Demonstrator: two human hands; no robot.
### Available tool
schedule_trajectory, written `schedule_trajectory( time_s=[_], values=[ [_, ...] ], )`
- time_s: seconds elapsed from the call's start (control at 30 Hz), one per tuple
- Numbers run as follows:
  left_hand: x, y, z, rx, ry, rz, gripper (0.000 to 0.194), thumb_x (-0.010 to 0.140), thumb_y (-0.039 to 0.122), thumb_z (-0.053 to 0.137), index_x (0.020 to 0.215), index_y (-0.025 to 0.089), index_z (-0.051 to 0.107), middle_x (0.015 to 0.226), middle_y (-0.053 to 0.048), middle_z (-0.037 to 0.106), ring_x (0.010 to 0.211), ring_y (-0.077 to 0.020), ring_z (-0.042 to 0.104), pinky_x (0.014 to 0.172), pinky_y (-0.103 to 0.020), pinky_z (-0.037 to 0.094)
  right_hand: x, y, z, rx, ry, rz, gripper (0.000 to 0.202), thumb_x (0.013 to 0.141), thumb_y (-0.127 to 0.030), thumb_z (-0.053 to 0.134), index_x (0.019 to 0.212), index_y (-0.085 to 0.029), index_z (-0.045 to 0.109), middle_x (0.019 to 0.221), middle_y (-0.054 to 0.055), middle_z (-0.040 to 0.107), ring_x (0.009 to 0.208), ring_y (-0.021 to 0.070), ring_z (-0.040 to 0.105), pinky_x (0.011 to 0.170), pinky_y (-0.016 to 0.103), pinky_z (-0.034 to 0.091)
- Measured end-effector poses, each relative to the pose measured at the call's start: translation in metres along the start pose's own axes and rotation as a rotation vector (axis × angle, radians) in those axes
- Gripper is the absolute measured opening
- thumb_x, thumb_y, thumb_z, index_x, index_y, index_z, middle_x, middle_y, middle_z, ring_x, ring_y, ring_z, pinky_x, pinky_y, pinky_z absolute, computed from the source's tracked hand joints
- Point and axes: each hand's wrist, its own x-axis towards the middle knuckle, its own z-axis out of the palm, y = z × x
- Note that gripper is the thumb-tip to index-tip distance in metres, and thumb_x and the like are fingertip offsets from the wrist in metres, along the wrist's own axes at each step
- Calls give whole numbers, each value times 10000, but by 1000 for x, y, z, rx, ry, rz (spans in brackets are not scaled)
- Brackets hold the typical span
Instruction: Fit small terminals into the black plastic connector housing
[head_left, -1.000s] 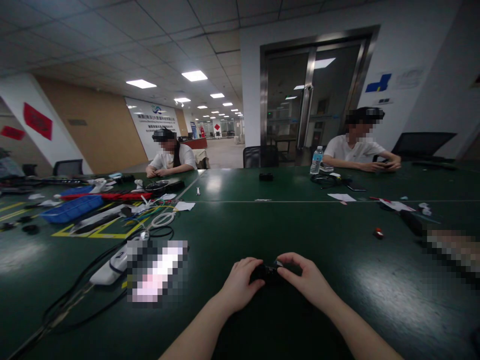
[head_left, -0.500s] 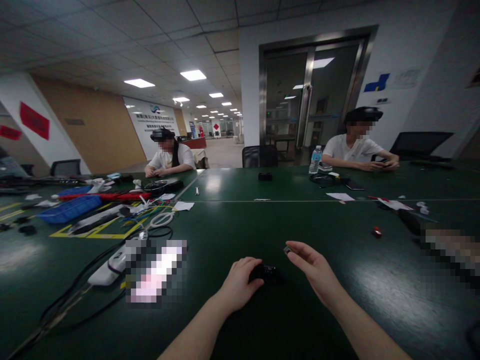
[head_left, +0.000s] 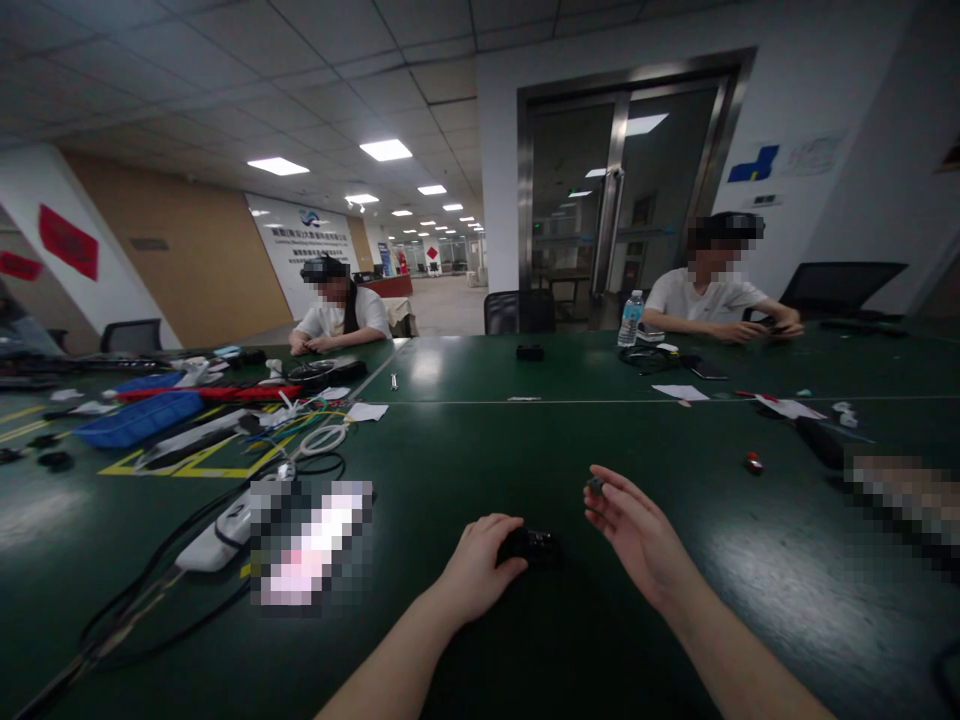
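Observation:
My left hand (head_left: 477,568) rests on the green table, its thumb and fingers curled round one end of a glossy black object (head_left: 538,544). The far end of that object sticks out to the right; the palm side is hidden, and I cannot tell its kind. To the right and a little higher, my right hand (head_left: 643,538) is raised above the table. Its thumb and fingertips pinch a small dark piece (head_left: 595,486), too small to make out clearly. The two hands are apart.
At left lie a white power strip (head_left: 225,530) with black cables, a blurred bright-screened device (head_left: 315,545) and a blue basket (head_left: 142,418). A small red object (head_left: 754,463) lies to the right. Two people sit across the table (head_left: 450,440), near a water bottle (head_left: 631,320).
My right hand has moved slightly up and right with the small piece, turning so that more of its fingers show. My left hand stays on the black object.

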Motion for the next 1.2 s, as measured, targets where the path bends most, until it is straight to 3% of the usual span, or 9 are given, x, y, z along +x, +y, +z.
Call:
schedule_trajectory(
  time_s=[0.27,0.7,0.97,1.2],
  values=[
    [-1,1,-2,-13,-4,-6,474,771,271,605,1232,233,503,1253,-50,507,1151,-237,442,1003,-363,324,4,0,-3,94,17,27,310,725,-376,635,1009,-259,593,898,27,660,919,240,612,836,405,477],
    [1,-8,4,5,3,26,461,779,269,591,1230,245,496,1252,-39,503,1142,-231,445,993,-357,330,0,-3,3,285,23,100,266,661,-317,734,904,-241,654,801,-11,670,755,147,601,675,255,485],
    [1,-5,3,5,-9,0,457,783,252,582,1231,250,494,1260,-35,496,1159,-235,431,1002,-368,318,1,-1,2,242,28,90,315,621,-303,768,915,-259,662,882,-9,662,785,152,604,693,267,488],
    [-1,-5,2,-18,7,19,448,778,245,588,1217,254,502,1253,-31,496,1137,-228,444,989,-361,337,1,5,1,58,-22,24,311,646,-350,758,932,-268,668,982,10,649,898,182,589,769,309,481]
  ],
)
